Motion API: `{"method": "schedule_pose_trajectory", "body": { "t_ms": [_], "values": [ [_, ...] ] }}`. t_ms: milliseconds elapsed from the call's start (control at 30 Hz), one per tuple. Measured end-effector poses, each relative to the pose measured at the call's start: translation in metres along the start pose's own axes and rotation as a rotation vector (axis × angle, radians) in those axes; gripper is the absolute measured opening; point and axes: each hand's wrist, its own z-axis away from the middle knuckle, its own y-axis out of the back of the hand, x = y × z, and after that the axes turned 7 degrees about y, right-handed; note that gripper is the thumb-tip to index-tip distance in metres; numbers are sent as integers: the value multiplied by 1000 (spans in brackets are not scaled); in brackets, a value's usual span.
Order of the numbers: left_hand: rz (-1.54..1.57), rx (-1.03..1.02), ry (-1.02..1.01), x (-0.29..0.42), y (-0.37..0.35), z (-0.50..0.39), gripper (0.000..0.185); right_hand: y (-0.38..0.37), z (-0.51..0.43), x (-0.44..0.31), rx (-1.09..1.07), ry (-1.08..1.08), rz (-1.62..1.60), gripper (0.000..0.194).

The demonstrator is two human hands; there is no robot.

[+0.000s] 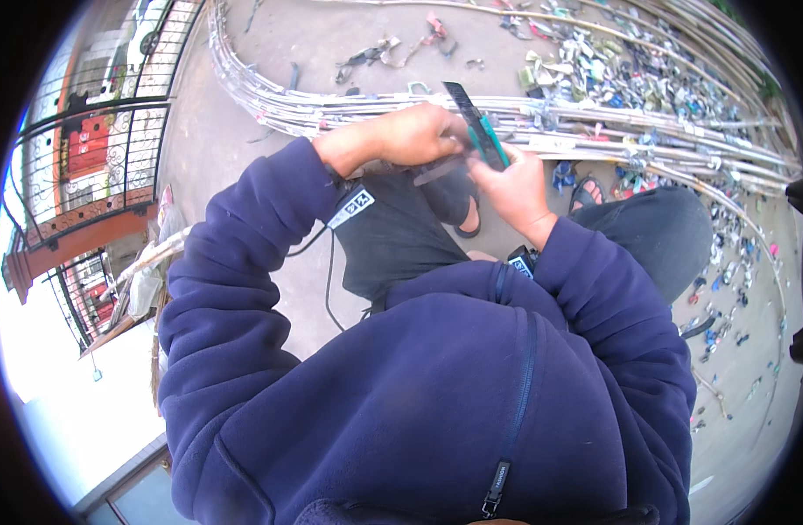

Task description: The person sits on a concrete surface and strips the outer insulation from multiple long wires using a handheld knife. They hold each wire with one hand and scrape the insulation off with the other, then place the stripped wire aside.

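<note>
My right hand (pixel 516 187) grips a green utility knife (pixel 492 141) by its handle. The knife's dark, segmented blade (pixel 462 98) is extended and points up and away from me. Close by on its left is my left hand (pixel 418 134), fingers curled in near the handle. A blurred strip (pixel 434 172) shows below the left fingers; whether they hold it is unclear. Just beyond both hands a long bundle of thin pale rods or cables (pixel 375 105) crosses the ground, with bits of wrapping along it.
Scraps of plastic or cloth (pixel 611 72) are heaped at the far right. More litter (pixel 723 275) lies beside my right knee. A metal railing (pixel 93 144) stands at left. A black cord (pixel 329 282) hangs from a device at my left wrist.
</note>
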Motion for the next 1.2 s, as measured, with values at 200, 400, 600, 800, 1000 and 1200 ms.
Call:
{"method": "schedule_pose_trajectory", "body": {
  "t_ms": [200,400,600,800,1000,1200],
  "values": [
    [-220,-15,-73,1,3,-20,25,5,8,8,-37,-48,6,17],
    [-246,-29,-122,-8,4,-30,27,1,8,7,-52,-127,-21,18],
    [-276,55,-184,-15,-4,-30,30,0,10,5,-36,-141,-55,18],
    [52,285,113,-26,-25,-19,25,0,7,7,8,-31,38,18],
    [42,109,-108,-25,-17,-15,24,-2,8,8,12,-114,-69,19],
    [-191,77,-179,-28,-8,-25,22,-2,6,4,-57,-94,49,21]
  ]
}}
